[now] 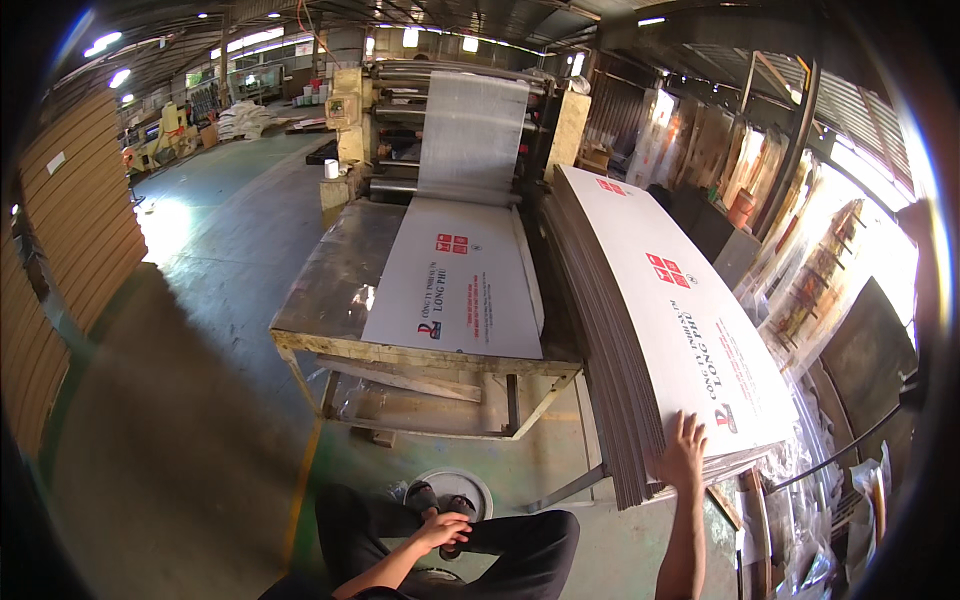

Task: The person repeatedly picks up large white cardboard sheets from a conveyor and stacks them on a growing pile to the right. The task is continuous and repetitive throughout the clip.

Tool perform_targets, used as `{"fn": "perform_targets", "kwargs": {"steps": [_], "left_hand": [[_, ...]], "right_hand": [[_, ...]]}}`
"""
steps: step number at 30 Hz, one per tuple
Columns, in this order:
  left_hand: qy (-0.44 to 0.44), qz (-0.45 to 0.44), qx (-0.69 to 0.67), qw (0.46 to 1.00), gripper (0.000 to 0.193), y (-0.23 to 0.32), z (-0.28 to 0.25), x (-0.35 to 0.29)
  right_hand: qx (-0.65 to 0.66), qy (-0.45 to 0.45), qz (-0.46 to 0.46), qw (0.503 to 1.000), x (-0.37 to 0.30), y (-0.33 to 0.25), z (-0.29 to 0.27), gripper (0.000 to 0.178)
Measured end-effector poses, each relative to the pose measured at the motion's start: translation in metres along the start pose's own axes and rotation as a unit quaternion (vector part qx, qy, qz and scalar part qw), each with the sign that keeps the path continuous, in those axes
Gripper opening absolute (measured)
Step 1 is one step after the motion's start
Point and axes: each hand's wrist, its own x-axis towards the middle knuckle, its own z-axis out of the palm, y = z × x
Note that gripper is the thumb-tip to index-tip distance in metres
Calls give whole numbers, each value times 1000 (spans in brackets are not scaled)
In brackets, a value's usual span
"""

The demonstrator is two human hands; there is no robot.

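My right hand [683,452] lies on the near edge of a tall stack of white printed cardboard sheets [640,235], fingers stretched out over the top sheet. Its thumb side is close to the stack's left corner. My left hand [443,530] rests between my bent legs, above my feet, holding nothing, its fingers loosely extended. In front of me another white printed cardboard sheet [455,285] lies on a metal feed table [335,270]. The sheet's far end reaches the rollers of a machine, where a wide band of clear film [472,140] comes down.
The yellowish machine frame [352,130] stands beyond the table. A tall stack of brown boards [80,220] is at far left. Plastic-wrapped material [815,270] leans along the right side. My feet are on a round grey base [480,490]. A yellow floor line [303,490] runs beside me.
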Motion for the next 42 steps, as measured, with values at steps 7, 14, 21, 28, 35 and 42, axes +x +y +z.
{"fn": "perform_targets", "kwargs": {"steps": [7, 14, 21, 28, 35, 42], "left_hand": [[-188, 174, -61, 965, 45, 144, 96, -39], [-113, 177, 17, 977, 37, 206, 96, -88], [-59, 127, -100, 985, 44, 81, -59, -127], [96, 194, -164, 962, 74, -30, -122, -187], [163, 204, -129, 957, 78, -13, -178, -196], [165, 251, -139, 944, 80, -66, -162, -229]], "right_hand": [[-38, 199, -97, 974, -76, -76, -72, 45], [204, 32, -400, 893, -164, -107, -81, 46], [-7, 117, 263, 958, -253, -22, -69, 78], [301, -172, 244, 906, -264, -50, 36, 104], [402, -125, -3, 907, -149, -79, 137, 71], [519, -144, -13, 842, -215, -59, 171, 66]]}}
